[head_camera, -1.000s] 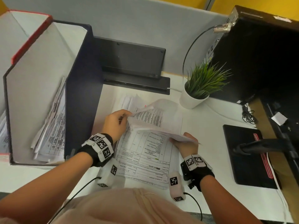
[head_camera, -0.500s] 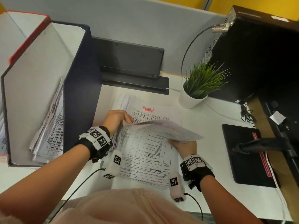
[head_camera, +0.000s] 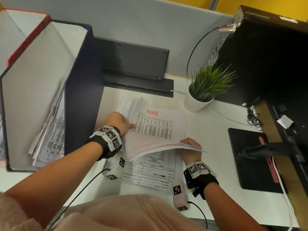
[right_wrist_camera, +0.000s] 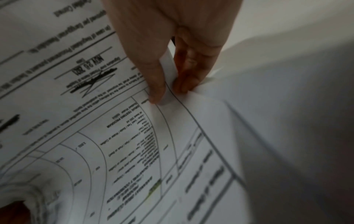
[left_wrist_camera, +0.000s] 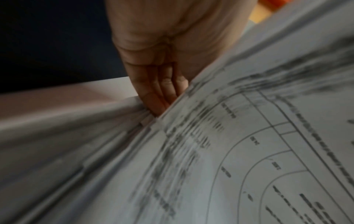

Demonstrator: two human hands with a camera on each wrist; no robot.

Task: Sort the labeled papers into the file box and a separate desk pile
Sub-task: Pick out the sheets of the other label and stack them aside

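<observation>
a thin, floppy bundle of white printed sheets (head_camera: 160, 145), faint red writing showing through, bows above the tabletop (head_camera: 208, 130). the right hand (head_camera: 190, 147) pinches its right edge between thumb and curled fingers (right_wrist_camera: 184, 72). the left hand (head_camera: 117, 121) has its fingers (left_wrist_camera: 155, 91) tucked under the bundle's left edge, and its grip is unclear. beneath lies a flat white table-printed sheet marked "admin" in red (head_camera: 158, 124), mid-tabletop. the tall dark-walled file box (head_camera: 83, 89) with crumpled papers stands at the left edge.

Lifted sheets (head_camera: 155, 145) above desk pile (head_camera: 160, 124) labeled ADMIN, papers in file box (head_camera: 41, 90)
</observation>
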